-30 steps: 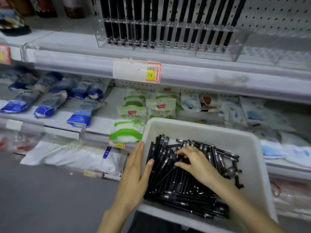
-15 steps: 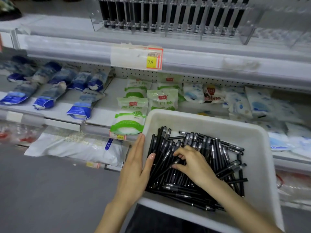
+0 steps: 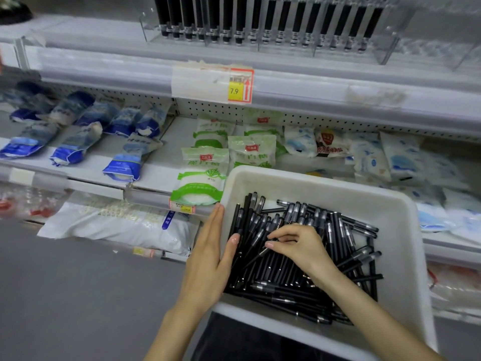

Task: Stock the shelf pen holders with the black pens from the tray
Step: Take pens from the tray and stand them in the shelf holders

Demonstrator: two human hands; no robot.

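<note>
A white tray [image 3: 398, 220] sits low at the right, holding a heap of several black pens [image 3: 291, 280]. My left hand [image 3: 208, 261] grips the tray's left wall, fingers flat outside and thumb inside. My right hand [image 3: 299, 246] rests on the heap with its fingertips curled around a few pens near the middle. On the top shelf stand clear acrylic pen holders [image 3: 385, 45], filled with upright black pens [image 3: 268, 19] in a row.
A yellow and red price tag [image 3: 239, 86] marks the shelf edge. Below it lie blue-white bags [image 3: 122, 165], green-white bags [image 3: 200, 178] and pale blue packs [image 3: 400, 157]. A large white sack [image 3: 117, 225] sits on the lowest shelf. Grey floor [image 3: 78, 295] lies at the left.
The view has tilted downward, so the shelf and pen holders sit higher in frame. My right hand's fingers have curled tighter into the pens. My left hand stays on the tray wall.
</note>
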